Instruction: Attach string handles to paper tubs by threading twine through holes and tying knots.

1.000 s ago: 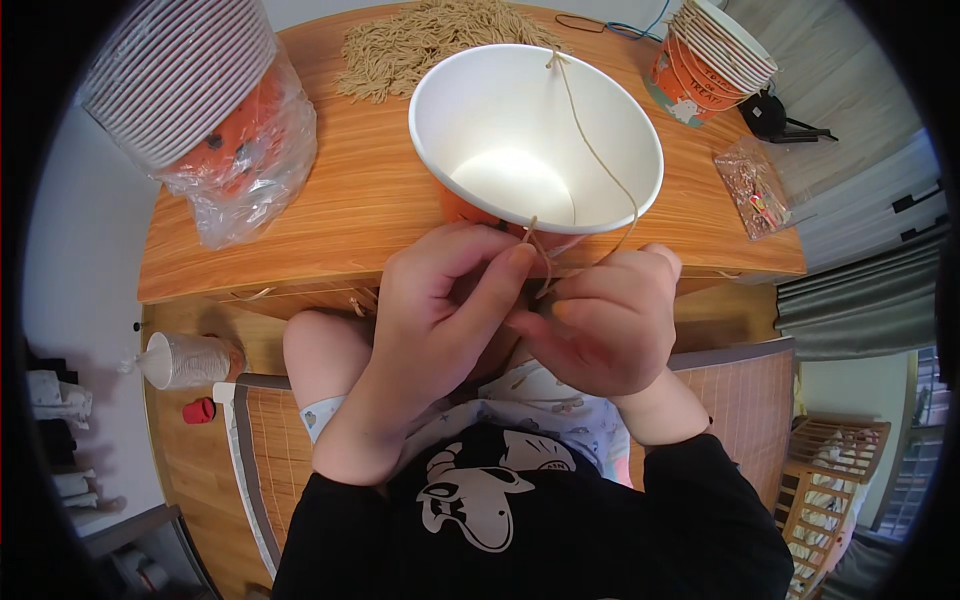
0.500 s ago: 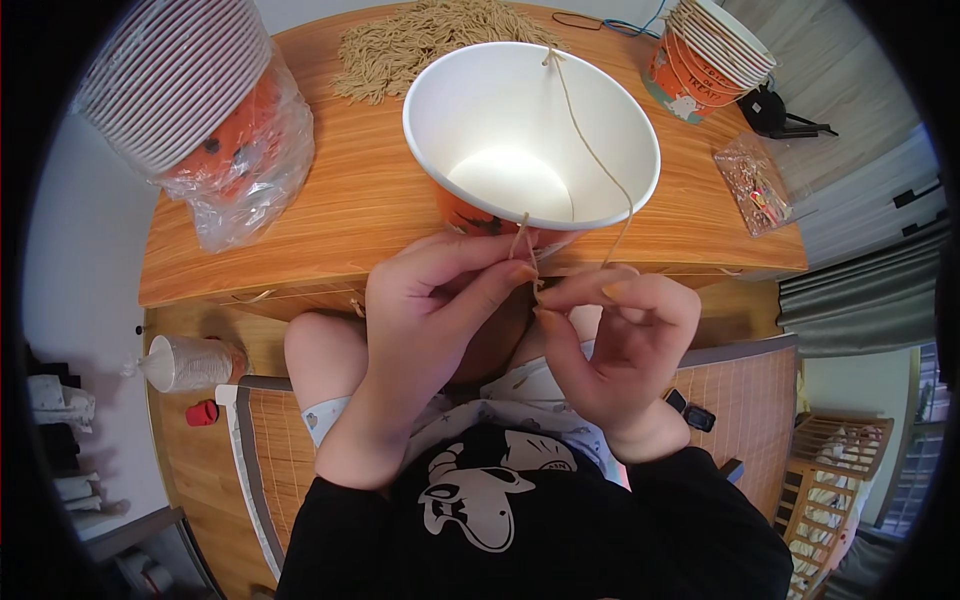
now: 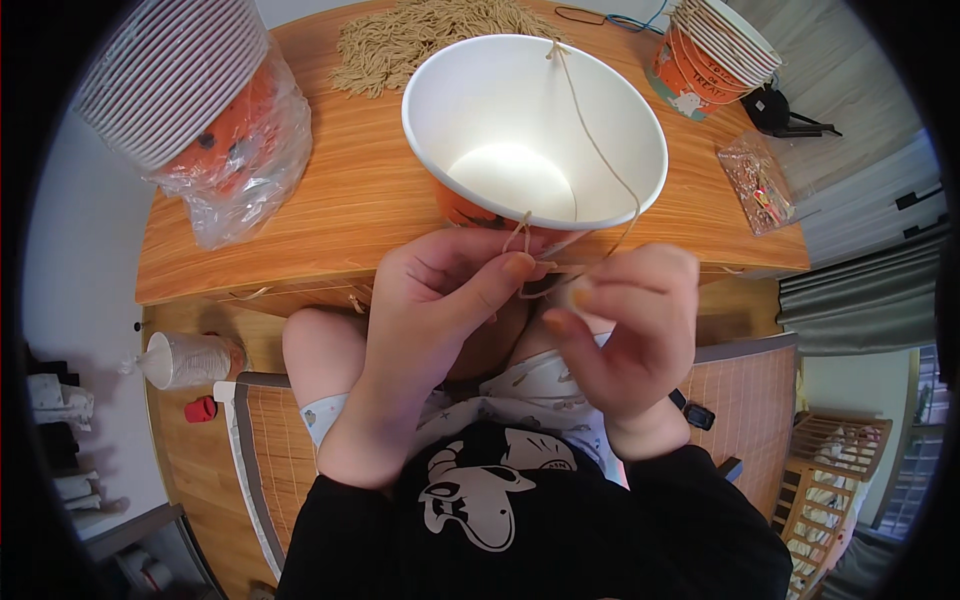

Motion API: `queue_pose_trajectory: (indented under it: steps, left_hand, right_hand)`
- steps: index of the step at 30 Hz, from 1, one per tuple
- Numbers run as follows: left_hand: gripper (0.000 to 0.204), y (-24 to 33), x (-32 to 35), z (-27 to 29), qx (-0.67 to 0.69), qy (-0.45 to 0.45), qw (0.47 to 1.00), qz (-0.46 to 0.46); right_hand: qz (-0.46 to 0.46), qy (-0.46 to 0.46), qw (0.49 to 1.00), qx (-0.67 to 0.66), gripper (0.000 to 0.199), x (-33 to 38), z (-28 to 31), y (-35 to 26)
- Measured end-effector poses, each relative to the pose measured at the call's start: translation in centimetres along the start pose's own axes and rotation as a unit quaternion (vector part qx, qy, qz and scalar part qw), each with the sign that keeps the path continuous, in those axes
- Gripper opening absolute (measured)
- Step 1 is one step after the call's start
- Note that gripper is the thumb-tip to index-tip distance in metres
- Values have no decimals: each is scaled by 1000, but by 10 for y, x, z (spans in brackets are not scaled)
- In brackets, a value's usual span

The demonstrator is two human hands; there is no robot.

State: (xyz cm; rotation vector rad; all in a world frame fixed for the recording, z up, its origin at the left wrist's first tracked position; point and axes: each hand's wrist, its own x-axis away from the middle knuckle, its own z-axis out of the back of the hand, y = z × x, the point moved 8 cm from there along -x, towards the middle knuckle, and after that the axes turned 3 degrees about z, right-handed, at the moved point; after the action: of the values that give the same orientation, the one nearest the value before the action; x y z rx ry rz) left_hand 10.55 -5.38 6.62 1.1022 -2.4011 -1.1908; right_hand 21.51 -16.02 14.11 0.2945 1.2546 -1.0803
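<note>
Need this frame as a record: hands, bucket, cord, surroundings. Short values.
left hand: pinching cord just below the near rim
right hand: beside it, blurred; grip on cord unclear
bucket: white inside, orange outside, at the front of the wooden desk
cord: tan, from far rim across the mouth toward the hands; also looped at near rim
desk, back: tan cord pile
desk, left: bagged bucket stack
desk, right: orange bucket stack, clear packet

The bucket [image 3: 445, 115] looks smooth, papery; the cord [image 3: 604, 160] matt, fibrous; the tabletop [image 3: 350, 200] wood-grained; the bag [image 3: 235, 212] glossy plastic.
</note>
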Motion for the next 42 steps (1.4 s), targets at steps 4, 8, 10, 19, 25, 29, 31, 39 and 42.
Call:
queue_pose_trajectory:
  steps: [4, 8, 10, 19, 25, 29, 31, 39, 42]
  left_hand:
    - [18, -3, 1, 6, -15, 1, 1000, 14]
    - [18, -5, 0, 4, 23, 8, 998, 53]
    - [16, -5, 1, 3, 26, 14, 998, 53]
    - [18, -2, 5, 3, 76, -2, 997, -31]
    - [18, 2, 4, -3, 128, -58, 989, -56]
    - [17, -2, 4, -3, 114, -79, 986, -96]
    - [17, -3, 3, 0, 125, -77, 984, -105]
    - [13, 20, 10, 10, -71, 64, 981, -171]
    - [12, 41, 18, 7, -272, 101, 906, -309]
  right_hand:
    - [15, -38, 991, 124, 33, -16, -6, -2]
    - [46, -52, 988, 140, 29, -16, -10, -2]
    - [47, -55, 987, 144, 27, -16, -11, -2]
    - [38, -63, 987, 143, 27, -16, -17, -4]
    - [39, -72, 985, 150, 26, -13, -21, -3]
    - [42, -71, 987, 140, 26, -14, -22, -6]
    - [54, -62, 987, 137, 25, -17, -22, -8]
    - [126, -72, 972, 183, 22, -41, -28, -19]
    - [159, -91, 963, 196, 24, -52, -33, -24]
